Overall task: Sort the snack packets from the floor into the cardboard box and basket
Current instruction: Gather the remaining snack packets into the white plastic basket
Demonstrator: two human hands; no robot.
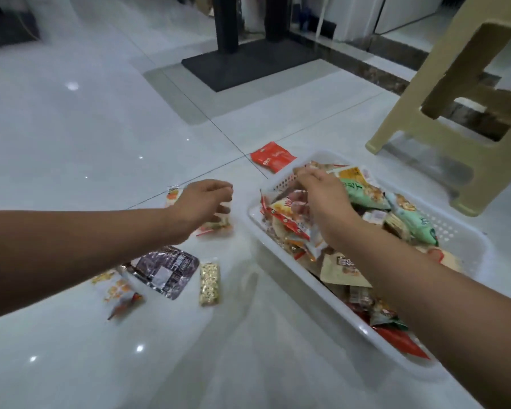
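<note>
Over the basket's (292, 278) far end the right hand (322, 196) dips from a bent wrist, fingers curled among the packets (363, 190); its grip is unclear. Left of the basket, the outstretched left hand (202, 202) curls over a small packet (216, 225) on the floor, grip unclear too.

Two hands show: the left hand (202, 202) and the right hand (322, 193). One white basket (289, 273) sits under the right hand, its heap too overlapped to count. At least two green packets (363, 193) (416, 224) show just right of that hand. Six packets lie loose:
- one red packet (273, 157) beyond both hands
- one clear packet (217, 227) under the left hand's fingers
- one orange-and-white packet (172, 196) past the left wrist
- three nearer than the left forearm — a purple packet (165, 271), a grain bar (210, 283) and an orange-printed packet (115, 290)

One beige stool (466, 84) and one black stand base (248, 63) stand beyond.
</note>
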